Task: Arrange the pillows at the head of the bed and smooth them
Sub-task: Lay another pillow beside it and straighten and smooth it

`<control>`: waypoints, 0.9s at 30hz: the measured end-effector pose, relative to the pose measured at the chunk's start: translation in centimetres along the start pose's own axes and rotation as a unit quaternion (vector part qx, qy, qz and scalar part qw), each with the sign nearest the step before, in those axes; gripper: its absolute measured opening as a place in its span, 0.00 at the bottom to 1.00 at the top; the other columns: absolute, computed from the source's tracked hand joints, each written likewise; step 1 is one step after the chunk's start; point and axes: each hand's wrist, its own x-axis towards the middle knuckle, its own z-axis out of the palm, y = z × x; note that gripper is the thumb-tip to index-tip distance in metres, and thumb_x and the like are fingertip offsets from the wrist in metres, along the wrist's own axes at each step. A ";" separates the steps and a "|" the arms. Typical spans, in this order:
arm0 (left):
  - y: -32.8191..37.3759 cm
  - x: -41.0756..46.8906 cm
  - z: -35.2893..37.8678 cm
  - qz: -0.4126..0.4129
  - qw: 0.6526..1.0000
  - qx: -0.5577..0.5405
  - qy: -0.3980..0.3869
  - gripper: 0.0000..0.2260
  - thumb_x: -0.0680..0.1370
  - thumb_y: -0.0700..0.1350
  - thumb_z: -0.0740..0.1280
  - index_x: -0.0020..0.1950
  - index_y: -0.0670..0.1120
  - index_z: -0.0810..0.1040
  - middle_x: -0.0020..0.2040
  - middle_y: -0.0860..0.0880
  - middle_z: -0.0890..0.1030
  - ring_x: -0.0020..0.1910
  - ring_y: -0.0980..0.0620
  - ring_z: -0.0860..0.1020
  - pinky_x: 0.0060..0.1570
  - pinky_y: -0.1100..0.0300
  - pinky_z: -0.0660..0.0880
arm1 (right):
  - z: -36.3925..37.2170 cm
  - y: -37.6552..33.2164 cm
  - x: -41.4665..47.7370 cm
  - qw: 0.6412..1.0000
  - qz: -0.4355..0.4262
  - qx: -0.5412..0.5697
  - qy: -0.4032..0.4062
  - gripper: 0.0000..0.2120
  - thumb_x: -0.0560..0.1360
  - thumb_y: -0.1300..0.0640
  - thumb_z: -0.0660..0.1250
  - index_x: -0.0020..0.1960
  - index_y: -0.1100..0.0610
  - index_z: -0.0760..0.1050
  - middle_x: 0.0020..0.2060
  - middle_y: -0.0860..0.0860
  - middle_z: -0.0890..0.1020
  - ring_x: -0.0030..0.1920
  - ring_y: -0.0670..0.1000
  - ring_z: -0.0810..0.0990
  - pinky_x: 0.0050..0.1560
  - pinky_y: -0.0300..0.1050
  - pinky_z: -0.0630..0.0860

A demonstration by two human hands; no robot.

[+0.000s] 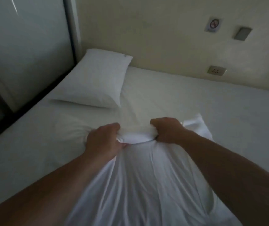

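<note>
One white pillow [96, 80] lies flat at the head of the bed [203, 101], in the far left corner against the wall. A second white pillow [146, 176] hangs in front of me, its case stretched and creased. My left hand [104, 141] and my right hand [168, 131] are both clenched on its bunched top edge, a short gap between them, above the middle of the white sheet. The lower end of this pillow runs out of view at the bottom.
A glossy pale panel with a dark frame [24, 51] runs along the bed's left side. The cream wall behind holds a power socket [216, 70], a switch plate [242, 33] and a no-smoking sign [213, 24].
</note>
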 end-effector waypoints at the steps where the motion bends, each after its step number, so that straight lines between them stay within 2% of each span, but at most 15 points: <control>1: 0.6 0.6 -1.3 0.017 0.999 0.018 0.047 0.14 0.65 0.51 0.74 0.44 0.46 0.76 0.45 0.43 0.83 0.47 0.39 0.80 0.44 0.48 0.74 | -1.6 0.1 0.1 0.999 0.009 0.009 0.045 0.15 0.63 0.56 0.67 0.50 0.52 0.72 0.48 0.53 0.81 0.51 0.58 0.79 0.45 0.49 0.72; 6: 1.5 1.8 -7.8 0.061 0.965 0.132 0.219 0.09 0.62 0.41 0.71 0.37 0.47 0.72 0.34 0.45 0.78 0.36 0.40 0.77 0.37 0.49 0.68 | -8.2 -2.4 1.3 0.958 0.044 0.004 0.283 0.08 0.64 0.60 0.67 0.41 0.52 0.72 0.39 0.52 0.81 0.41 0.59 0.81 0.35 0.46 0.65; 11: -2.0 -4.0 -7.4 0.099 0.937 0.202 0.268 0.09 0.61 0.39 0.67 0.36 0.50 0.72 0.31 0.48 0.76 0.33 0.42 0.75 0.35 0.50 0.64 | -4.4 -8.0 -2.4 0.943 0.005 0.037 0.331 0.10 0.60 0.62 0.69 0.39 0.52 0.76 0.34 0.50 0.81 0.33 0.56 0.81 0.28 0.45 0.72; 13: -3.9 -8.0 -5.1 0.109 0.943 0.248 0.193 0.07 0.63 0.39 0.66 0.36 0.50 0.72 0.29 0.48 0.74 0.31 0.42 0.75 0.32 0.50 0.66 | -0.2 -10.3 -5.2 0.951 -0.034 0.060 0.302 0.08 0.62 0.61 0.65 0.40 0.52 0.77 0.34 0.50 0.81 0.32 0.55 0.81 0.26 0.44 0.74; 15: -5.7 -12.3 -2.5 0.062 0.944 0.324 0.013 0.04 0.66 0.42 0.63 0.37 0.49 0.75 0.31 0.48 0.77 0.33 0.44 0.77 0.32 0.51 0.72 | 3.9 -12.7 -7.3 0.986 -0.081 0.044 0.136 0.07 0.66 0.60 0.64 0.43 0.52 0.77 0.39 0.52 0.82 0.38 0.57 0.82 0.33 0.47 0.76; 17: -7.0 -14.4 -1.2 -0.084 0.932 0.278 -0.216 0.10 0.70 0.47 0.62 0.48 0.48 0.79 0.43 0.48 0.83 0.44 0.46 0.81 0.42 0.53 0.77 | 6.6 -14.2 -8.6 0.984 -0.157 0.032 -0.082 0.05 0.71 0.52 0.63 0.41 0.53 0.74 0.41 0.55 0.82 0.43 0.60 0.81 0.38 0.48 0.73; 18: -7.5 -14.6 -0.8 -0.152 0.915 0.214 -0.305 0.14 0.69 0.51 0.63 0.51 0.47 0.79 0.47 0.48 0.84 0.48 0.49 0.82 0.45 0.55 0.77 | 6.9 -14.5 -8.7 0.978 -0.169 0.039 -0.117 0.13 0.72 0.45 0.61 0.38 0.54 0.72 0.37 0.55 0.81 0.41 0.60 0.80 0.38 0.47 0.70; 19: -7.8 -14.1 -0.8 -0.199 0.897 0.148 -0.366 0.17 0.66 0.54 0.63 0.48 0.46 0.80 0.46 0.48 0.84 0.46 0.50 0.82 0.43 0.58 0.77 | 6.7 -14.4 -8.4 0.981 -0.153 0.063 -0.106 0.18 0.72 0.39 0.58 0.35 0.53 0.70 0.33 0.54 0.80 0.37 0.59 0.79 0.36 0.45 0.68; 20: -8.0 -13.1 -1.0 -0.218 0.901 0.099 -0.361 0.17 0.63 0.55 0.63 0.42 0.45 0.80 0.40 0.48 0.84 0.42 0.50 0.83 0.37 0.61 0.76 | 6.1 -14.2 -7.8 0.986 -0.122 0.103 -0.049 0.21 0.71 0.36 0.55 0.33 0.52 0.67 0.30 0.53 0.78 0.34 0.58 0.77 0.35 0.44 0.66; 21: -8.2 -11.8 -1.2 -0.212 0.931 0.078 -0.287 0.16 0.64 0.56 0.62 0.36 0.44 0.78 0.34 0.48 0.82 0.39 0.49 0.82 0.33 0.62 0.72 | 5.5 -13.8 -6.7 0.987 -0.092 0.134 0.022 0.21 0.71 0.35 0.53 0.33 0.51 0.66 0.30 0.51 0.76 0.33 0.55 0.75 0.34 0.43 0.65; 22: -8.2 -10.2 -1.5 -0.197 0.963 0.077 -0.167 0.16 0.66 0.57 0.60 0.32 0.45 0.74 0.30 0.49 0.78 0.37 0.48 0.80 0.30 0.62 0.67 | 4.9 -13.1 -5.4 0.982 -0.066 0.158 0.084 0.19 0.72 0.35 0.52 0.35 0.49 0.67 0.31 0.48 0.75 0.33 0.52 0.74 0.35 0.44 0.66; 24: -8.4 -6.5 -2.3 -0.140 0.985 0.083 0.061 0.17 0.70 0.59 0.54 0.32 0.48 0.73 0.30 0.51 0.75 0.38 0.44 0.78 0.31 0.59 0.65 | 3.6 -11.9 -2.2 0.973 -0.017 0.187 0.135 0.17 0.74 0.36 0.52 0.48 0.45 0.72 0.43 0.45 0.78 0.44 0.49 0.76 0.43 0.46 0.71; 25: -9.0 -5.1 -2.5 -0.116 0.981 0.107 0.109 0.19 0.72 0.60 0.51 0.40 0.51 0.76 0.37 0.49 0.78 0.44 0.43 0.77 0.37 0.55 0.69 | 3.6 -11.2 -0.6 0.976 0.009 0.179 0.125 0.19 0.74 0.36 0.52 0.58 0.44 0.71 0.53 0.45 0.79 0.54 0.49 0.75 0.51 0.48 0.72; 26: -10.1 -4.2 -2.3 -0.130 0.977 0.144 0.087 0.22 0.74 0.62 0.49 0.53 0.53 0.76 0.49 0.46 0.80 0.53 0.42 0.75 0.48 0.48 0.70 | 4.3 -10.4 0.8 0.980 0.033 0.167 0.108 0.23 0.75 0.36 0.51 0.66 0.43 0.65 0.63 0.46 0.75 0.62 0.50 0.71 0.58 0.51 0.70; 27: -11.9 -4.0 -1.6 -0.171 0.970 0.172 0.029 0.27 0.74 0.65 0.45 0.66 0.55 0.69 0.64 0.44 0.74 0.65 0.40 0.68 0.59 0.39 0.64 | 5.5 -9.6 1.8 0.983 0.057 0.153 0.080 0.27 0.75 0.35 0.49 0.71 0.43 0.59 0.70 0.46 0.68 0.69 0.51 0.64 0.65 0.55 0.65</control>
